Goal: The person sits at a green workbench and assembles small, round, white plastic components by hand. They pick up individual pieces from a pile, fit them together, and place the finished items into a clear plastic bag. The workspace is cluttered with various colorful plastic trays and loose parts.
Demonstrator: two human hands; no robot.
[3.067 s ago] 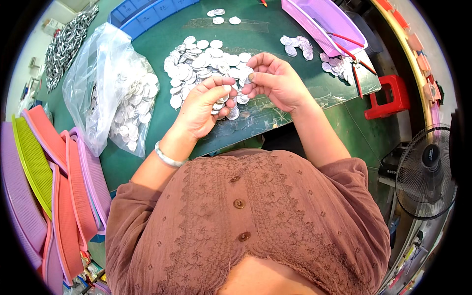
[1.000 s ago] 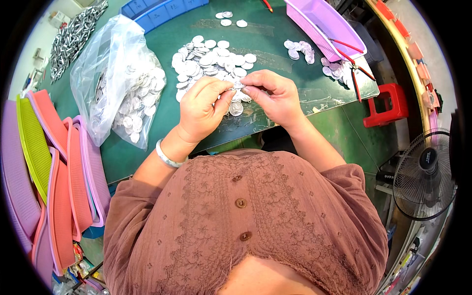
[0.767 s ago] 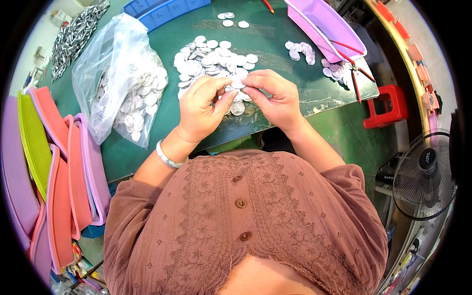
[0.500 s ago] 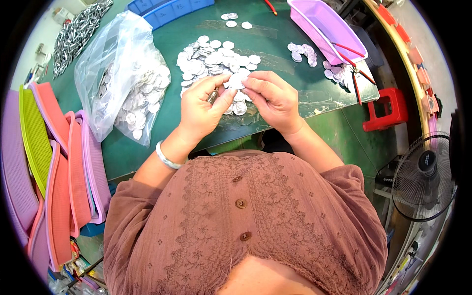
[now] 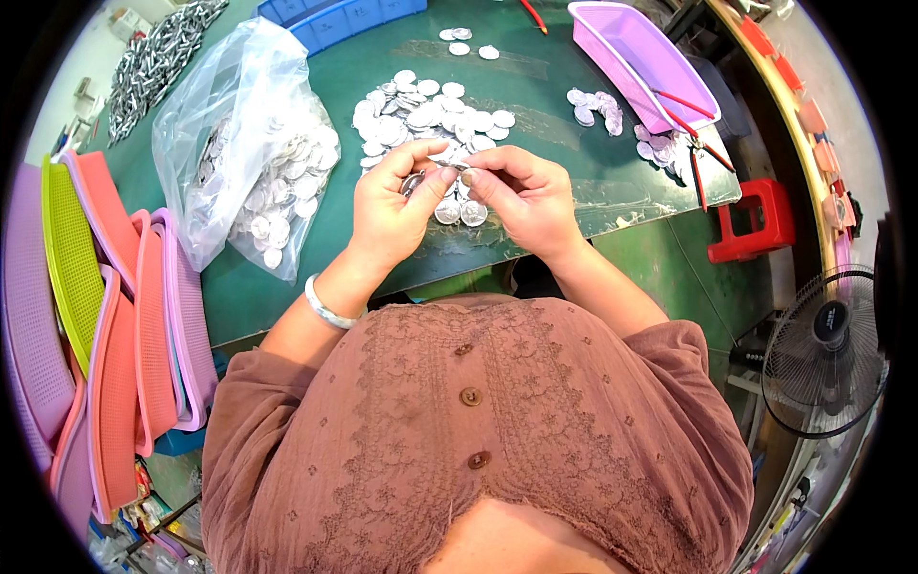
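My left hand [image 5: 390, 206] is closed, with small shiny metal pieces [image 5: 412, 182] tucked between its curled fingers and palm. Its thumb and forefinger meet the fingertips of my right hand [image 5: 532, 199] over the near part of the pile. Between the two hands a small silver metal piece [image 5: 459, 165] is pinched; fingers cover most of it, so its shape cannot be told. Round silver discs [image 5: 421, 110] lie heaped just beyond my hands. Two discs [image 5: 461, 211] lie right below my fingertips, near the front edge of the green table [image 5: 363, 57].
At left, a clear plastic bag [image 5: 229, 143] holds more discs, beside stacked coloured baskets [image 5: 124, 316]. Small disc groups [image 5: 595, 107] lie right, near a purple basket [image 5: 650, 72] and red-handled pliers [image 5: 695, 143]. A blue bin [image 5: 344, 21], red stool [image 5: 755, 222] and fan [image 5: 828, 349] stand around.
The pale disc face seen between my fingertips has gone from view; a darker, narrow metal piece shows there now. My right fingers have curled in and shifted slightly down. The view has shifted a little.
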